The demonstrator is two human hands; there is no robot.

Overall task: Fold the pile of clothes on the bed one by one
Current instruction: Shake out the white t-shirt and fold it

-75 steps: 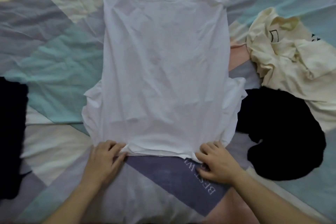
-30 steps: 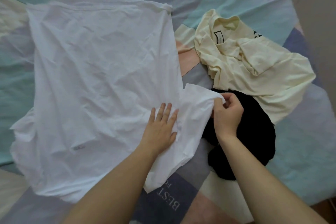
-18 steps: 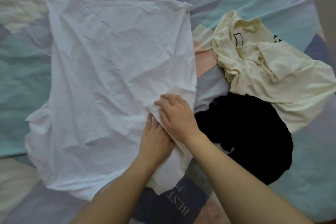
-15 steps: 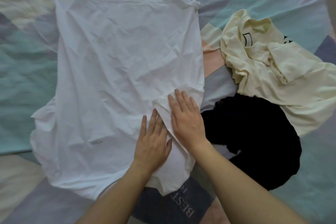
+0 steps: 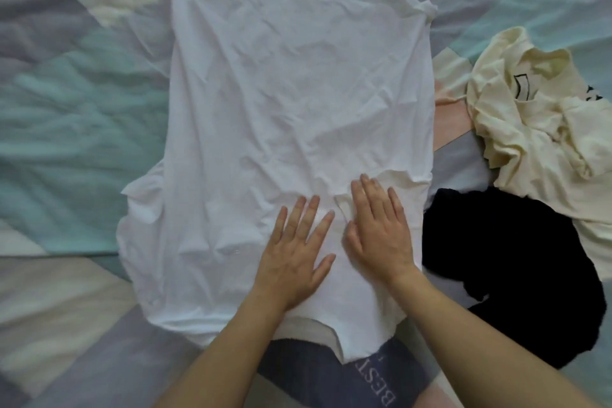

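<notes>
Early in the pile: white T-shirt [image 5: 291,103] spread flat mid-bed [image 5: 66,129], right sleeve tucked under left hand [image 5: 294,255] and right hand [image 5: 381,235], fingers straight and pressing, left sleeve [image 5: 142,195] unfolded, cream shirt [image 5: 543,129] and black garment [image 5: 503,262] untouched alongside.

A home bedroom. A bed covered by a patchwork quilt [image 5: 66,149] in teal, grey, cream and pink fills the view, its near patch printed with "BEST". Everyday clothes lie on it: a white T-shirt [image 5: 291,103] spread flat, a crumpled cream shirt [image 5: 536,129] at right, a black garment [image 5: 516,268] beside it.
</notes>
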